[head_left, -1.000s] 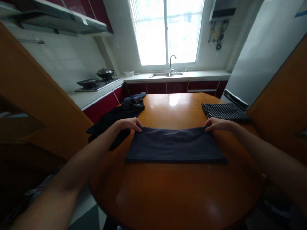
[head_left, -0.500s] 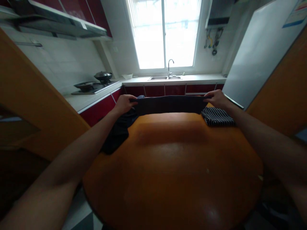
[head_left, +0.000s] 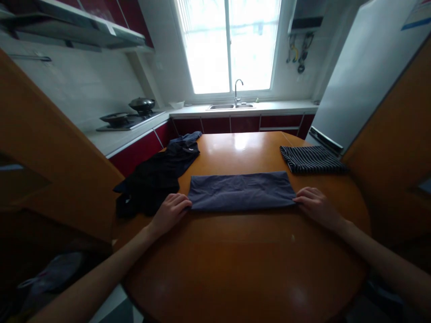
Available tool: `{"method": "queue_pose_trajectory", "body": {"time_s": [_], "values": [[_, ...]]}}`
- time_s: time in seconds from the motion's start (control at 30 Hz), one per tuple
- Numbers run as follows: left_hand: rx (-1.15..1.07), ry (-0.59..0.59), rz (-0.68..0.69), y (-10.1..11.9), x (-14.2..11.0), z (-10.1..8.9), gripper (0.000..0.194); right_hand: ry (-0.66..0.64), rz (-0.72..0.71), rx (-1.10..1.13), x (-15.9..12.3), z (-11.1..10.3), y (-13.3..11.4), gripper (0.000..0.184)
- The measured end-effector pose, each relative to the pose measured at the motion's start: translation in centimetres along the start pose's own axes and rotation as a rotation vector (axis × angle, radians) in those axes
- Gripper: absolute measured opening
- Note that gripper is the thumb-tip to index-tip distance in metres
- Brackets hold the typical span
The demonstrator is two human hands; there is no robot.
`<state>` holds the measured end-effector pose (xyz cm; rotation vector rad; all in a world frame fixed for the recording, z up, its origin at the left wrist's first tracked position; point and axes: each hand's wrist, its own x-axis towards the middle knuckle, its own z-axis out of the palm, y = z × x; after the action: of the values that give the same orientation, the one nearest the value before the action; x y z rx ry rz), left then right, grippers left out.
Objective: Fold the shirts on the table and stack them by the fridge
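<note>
A blue-grey piece of clothing (head_left: 241, 192), folded into a wide flat strip, lies across the middle of the wooden table (head_left: 242, 264). Its exact kind does not show. My left hand (head_left: 171, 211) pinches the near left corner with fingers closed. At the near right corner, my right hand (head_left: 314, 205) is likewise closed on the cloth edge. Both hands rest low, close to the tabletop. Just beyond my left hand lies a heap of dark clothes (head_left: 156, 175). Past my right hand sits a folded black-and-white striped garment (head_left: 311, 159).
Behind the table runs a white counter with a sink (head_left: 222, 106) and a tap (head_left: 236, 92) under the window. A stove (head_left: 133, 121) with two pans stands at the left. A fridge (head_left: 367, 76) rises at the right.
Both hands lifted the blue-grey garment up and away from me, then brought it down and nearer. It now lies flat on the table, its lighter side up, held at the near corners.
</note>
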<state>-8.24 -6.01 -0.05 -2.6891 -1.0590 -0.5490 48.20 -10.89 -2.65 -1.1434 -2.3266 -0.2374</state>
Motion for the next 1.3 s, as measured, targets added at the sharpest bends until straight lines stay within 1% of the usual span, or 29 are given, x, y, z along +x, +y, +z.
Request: {"method": "queue_pose_trajectory", "body": {"time_s": [0.1, 0.2, 0.23, 0.3, 0.33, 0.37, 0.4, 0.47, 0.5, 0.57, 0.63, 0.67, 0.73, 0.77, 0.83, 0.9, 1.0, 1.13, 1.2, 1.3], "values": [[-0.03, -0.057, -0.016, 0.9, -1.1, -1.2, 0.02, -0.039, -0.033, 0.008, -1.2, -1.3, -1.5, 0.016], [-0.081, -0.175, -0.007, 1.6, -1.4, -3.5, 0.021, -0.123, -0.061, 0.043, -1.4, -2.9, -2.7, 0.016], [-0.097, -0.221, -0.003, 1.8, -1.2, -4.3, 0.022, -0.152, -0.06, 0.06, -1.2, -3.4, -3.1, 0.014], [-0.135, -0.265, -0.028, 2.4, -0.1, -5.7, 0.036, -0.166, -0.026, 0.094, -0.1, -3.9, -4.0, 0.013], [-0.158, -0.255, -0.056, 2.8, 0.8, -6.0, 0.042, -0.147, 0.013, 0.111, 0.8, -3.7, -4.5, 0.016], [-0.181, -0.224, -0.09, 3.3, 2.0, -6.0, 0.044, -0.111, 0.065, 0.129, 2.0, -3.3, -5.1, 0.02], [-0.2, -0.178, -0.123, 4.1, 3.4, -5.5, 0.043, -0.066, 0.126, 0.143, 3.5, -2.6, -5.9, 0.025], [-0.215, -0.087, -0.164, 5.9, 6.8, -3.2, 0.045, -0.016, 0.252, 0.165, 6.8, -0.2, -8.0, 0.036], [-0.209, -0.063, -0.164, 7.1, 8.6, -1.7, 0.046, -0.028, 0.294, 0.162, 8.5, 1.2, -9.1, 0.04], [-0.194, -0.063, -0.176, 9.3, 11.8, 1.8, 0.048, -0.118, 0.35, 0.121, 11.5, 4.1, -11.4, 0.047], [-0.15, -0.136, -0.187, 11.2, 14.0, 4.9, 0.051, -0.255, 0.391, 0.078, 13.4, 6.6, -13.3, 0.055], [-0.132, -0.188, -0.183, 11.8, 14.6, 6.1, 0.053, -0.319, 0.399, 0.065, 13.9, 7.5, -13.9, 0.059], [-0.105, -0.28, -0.183, 12.5, 15.1, 7.8, 0.056, -0.398, 0.402, 0.039, 14.2, 8.6, -14.6, 0.064], [-0.097, -0.309, -0.188, 12.6, 15.0, 8.2, 0.056, -0.41, 0.404, 0.025, 14.1, 8.9, -14.7, 0.064], [-0.086, -0.33, -0.205, 12.5, 14.7, 8.5, 0.057, -0.412, 0.421, 0.002, 13.7, 9.0, -14.3, 0.063], [-0.085, -0.325, -0.219, 12.2, 14.4, 8.4, 0.057, -0.428, 0.456, -0.001, 13.3, 8.8, -13.5, 0.065], [-0.087, -0.326, -0.258, 11.3, 13.9, 7.9, 0.06, -0.457, 0.54, 0.001, 12.6, 8.3, -11.6, 0.07], [-0.065, -0.353, -0.365, 8.7, 12.2, 6.7, 0.065, -0.432, 0.64, -0.038, 10.5, 7.2, -8.6, 0.071], [-0.034, -0.352, -0.411, 7.0, 10.8, 6.1, 0.064, -0.411, 0.658, -0.067, 9.1, 6.6, -7.1, 0.07], [0.037, -0.32, -0.464, 4.8, 8.4, 5.2, 0.063, -0.367, 0.698, -0.112, 7.2, 6.0, -5.5, 0.07]]}}
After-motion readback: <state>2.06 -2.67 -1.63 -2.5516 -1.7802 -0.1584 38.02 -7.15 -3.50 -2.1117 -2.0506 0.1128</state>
